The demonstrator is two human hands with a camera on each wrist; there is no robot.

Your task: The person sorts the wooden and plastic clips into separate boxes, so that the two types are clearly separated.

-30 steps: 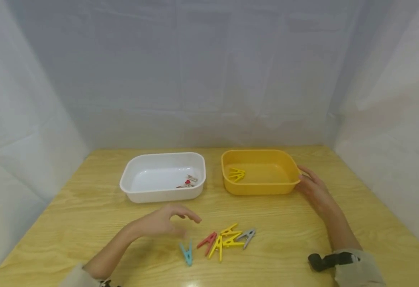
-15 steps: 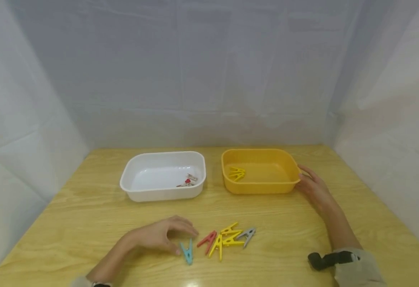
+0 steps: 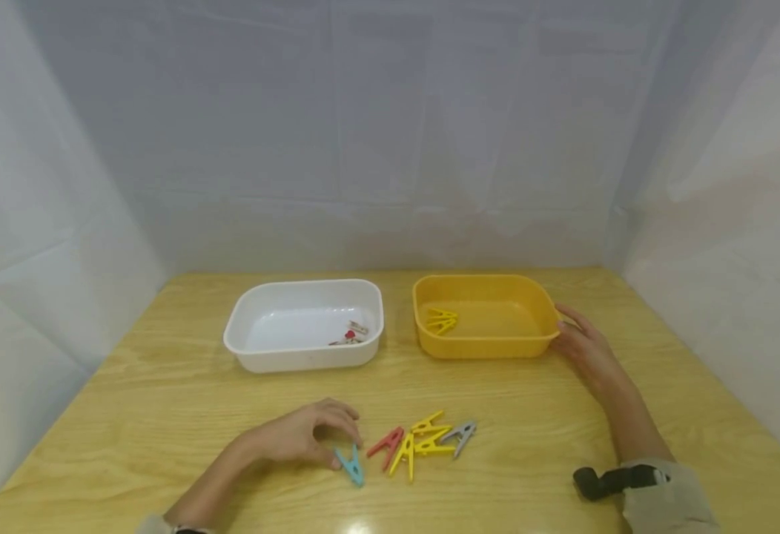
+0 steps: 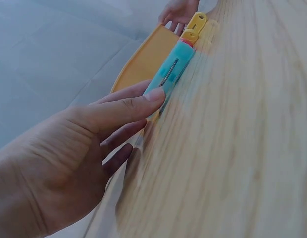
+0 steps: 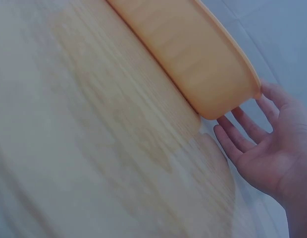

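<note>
One blue clothespin (image 3: 351, 465) on the worktop (image 3: 537, 430), left hand (image 3: 296, 437) pinching it, seemingly not yet lifted. Light, stiff, slick plastic: take its long legs. Right hand (image 3: 586, 348) rests open against the yellow tub (image 3: 486, 345).

My head camera looks forward and down from above the near edge of the table (image 3: 163, 386), far enough back to take in the yellow tub (image 3: 486, 345) and both my arms. My left wrist camera sits close behind my left hand (image 4: 69, 163), looking low across the wood toward the tub's (image 4: 138, 59) side. My right wrist camera looks close along the tub's (image 5: 193, 54) outer wall, shared by all three views.
</note>
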